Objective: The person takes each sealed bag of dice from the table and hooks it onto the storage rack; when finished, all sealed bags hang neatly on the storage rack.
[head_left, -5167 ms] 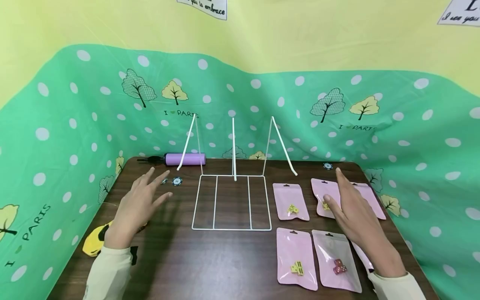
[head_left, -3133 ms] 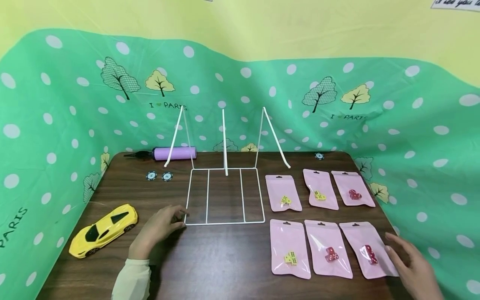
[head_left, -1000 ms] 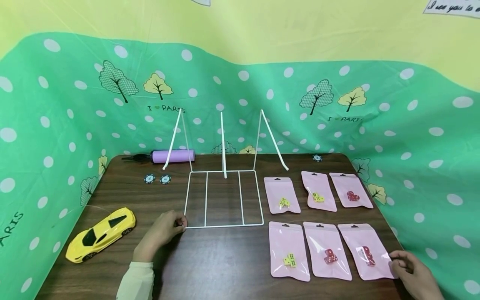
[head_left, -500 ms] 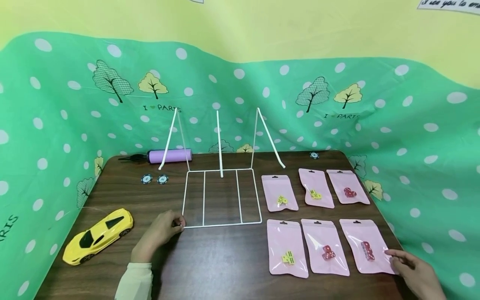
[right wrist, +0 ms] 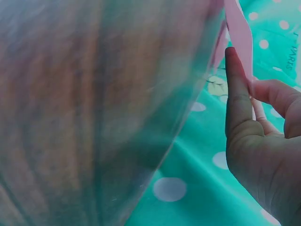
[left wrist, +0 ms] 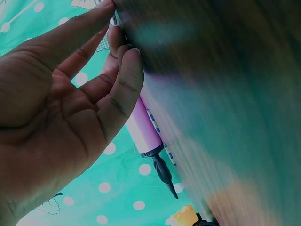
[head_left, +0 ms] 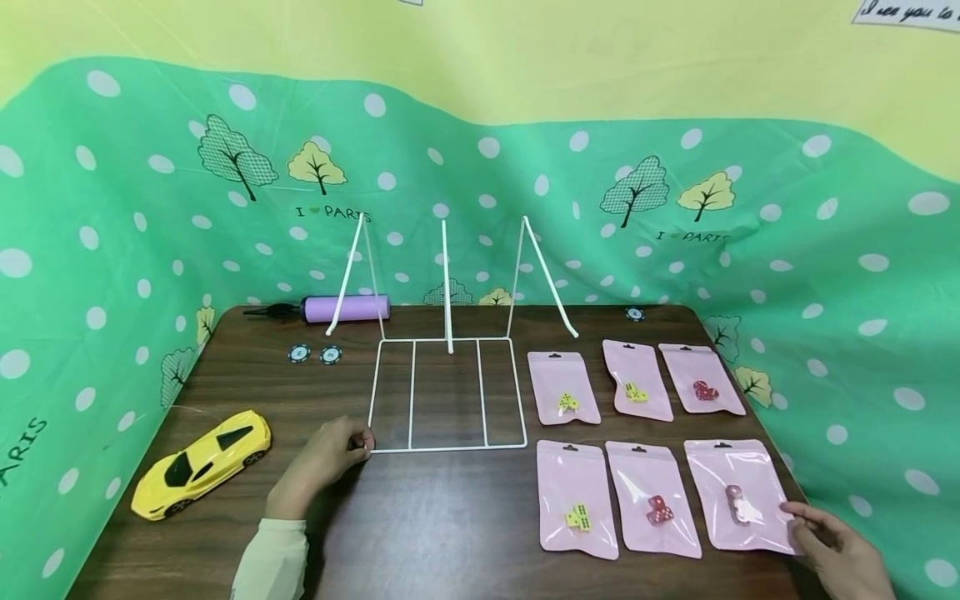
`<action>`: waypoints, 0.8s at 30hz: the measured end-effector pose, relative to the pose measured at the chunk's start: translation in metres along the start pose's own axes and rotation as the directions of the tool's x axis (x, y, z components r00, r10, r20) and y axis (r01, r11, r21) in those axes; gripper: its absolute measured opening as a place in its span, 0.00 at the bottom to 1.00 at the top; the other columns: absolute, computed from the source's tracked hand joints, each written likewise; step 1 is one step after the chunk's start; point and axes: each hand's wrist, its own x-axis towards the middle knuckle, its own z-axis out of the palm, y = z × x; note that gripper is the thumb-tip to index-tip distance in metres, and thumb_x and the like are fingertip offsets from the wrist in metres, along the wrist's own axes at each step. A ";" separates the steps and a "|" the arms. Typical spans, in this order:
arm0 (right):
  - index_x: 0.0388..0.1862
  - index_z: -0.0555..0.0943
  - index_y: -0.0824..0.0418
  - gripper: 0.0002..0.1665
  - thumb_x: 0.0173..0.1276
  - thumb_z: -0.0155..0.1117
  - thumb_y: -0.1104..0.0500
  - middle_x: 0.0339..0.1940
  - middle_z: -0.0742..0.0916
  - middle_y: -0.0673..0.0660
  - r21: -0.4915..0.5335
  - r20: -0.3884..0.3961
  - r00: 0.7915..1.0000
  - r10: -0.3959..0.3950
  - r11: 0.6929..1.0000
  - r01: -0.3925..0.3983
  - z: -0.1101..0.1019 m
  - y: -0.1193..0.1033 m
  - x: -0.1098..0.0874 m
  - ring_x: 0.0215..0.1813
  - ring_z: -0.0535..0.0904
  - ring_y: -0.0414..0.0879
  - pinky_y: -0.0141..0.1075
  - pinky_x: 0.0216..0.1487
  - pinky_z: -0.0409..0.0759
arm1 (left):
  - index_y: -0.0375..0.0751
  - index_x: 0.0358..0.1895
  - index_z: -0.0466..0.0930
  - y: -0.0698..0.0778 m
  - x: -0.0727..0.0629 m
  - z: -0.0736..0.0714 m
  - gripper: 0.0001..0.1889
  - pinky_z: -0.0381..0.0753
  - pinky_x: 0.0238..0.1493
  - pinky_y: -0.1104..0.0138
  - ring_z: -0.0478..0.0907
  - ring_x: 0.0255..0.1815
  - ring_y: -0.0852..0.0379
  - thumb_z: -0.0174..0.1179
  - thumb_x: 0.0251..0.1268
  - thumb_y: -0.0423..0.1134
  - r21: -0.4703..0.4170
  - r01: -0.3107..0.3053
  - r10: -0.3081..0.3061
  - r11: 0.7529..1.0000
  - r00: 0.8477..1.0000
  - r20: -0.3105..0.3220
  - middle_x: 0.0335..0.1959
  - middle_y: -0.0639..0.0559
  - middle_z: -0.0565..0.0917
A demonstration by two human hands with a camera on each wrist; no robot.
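A white wire rack (head_left: 450,450) with three slanted prongs stands in the middle of the wooden table. My left hand (head_left: 322,462) holds its front-left corner; the left wrist view shows the thumb and curled fingertips meeting there at the table surface. On the right, my right hand (head_left: 843,554) pinches the lower right edge of a pink zip bag (head_left: 738,468) with red dice inside, glare covering part of them. In the right wrist view, the bag's side (right wrist: 243,42) sits between thumb and fingers, raised above the table.
Several other pink bags, such as one with yellow dice (head_left: 576,479) and one with red dice (head_left: 652,475), lie right of the rack. A yellow toy car (head_left: 202,467), poker chips (head_left: 331,355) and a purple hand pump (head_left: 347,309) lie left. Patterned cloth surrounds the table.
Both hands came down from the air. My left took the rack's corner; my right took the front-right bag's edge and has since tilted and shifted it slightly. The rack stays in place.
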 end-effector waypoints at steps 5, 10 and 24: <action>0.52 0.84 0.43 0.10 0.86 0.55 0.52 0.35 0.80 0.40 0.100 -0.051 0.999 0.009 0.995 -0.004 -0.003 -0.017 -0.013 0.35 0.76 0.40 0.37 0.35 0.80 | 0.46 0.30 0.82 -0.001 0.000 0.001 0.13 0.77 0.41 0.58 0.75 0.34 0.59 0.72 0.63 0.24 0.001 0.009 -0.009 1.000 1.000 0.002 0.30 0.57 0.79; 0.53 0.81 0.37 0.07 0.86 0.55 0.50 0.38 0.77 0.36 0.141 -0.151 0.989 0.005 0.990 0.016 0.001 -0.039 -0.031 0.36 0.74 0.38 0.35 0.34 0.78 | 0.46 0.30 0.82 -0.001 0.000 0.001 0.13 0.77 0.40 0.58 0.75 0.34 0.59 0.72 0.63 0.24 0.009 0.003 -0.003 1.000 1.000 -0.001 0.29 0.57 0.79; 0.50 0.90 0.58 0.15 0.77 0.65 0.74 0.43 0.88 0.45 0.724 -0.289 0.908 -0.303 0.552 0.415 0.034 -0.085 -0.073 0.38 0.80 0.34 0.24 0.35 0.80 | 0.45 0.30 0.82 -0.001 0.000 0.002 0.12 0.77 0.38 0.59 0.74 0.31 0.60 0.72 0.64 0.24 -0.006 0.027 -0.027 1.000 1.000 0.012 0.28 0.58 0.80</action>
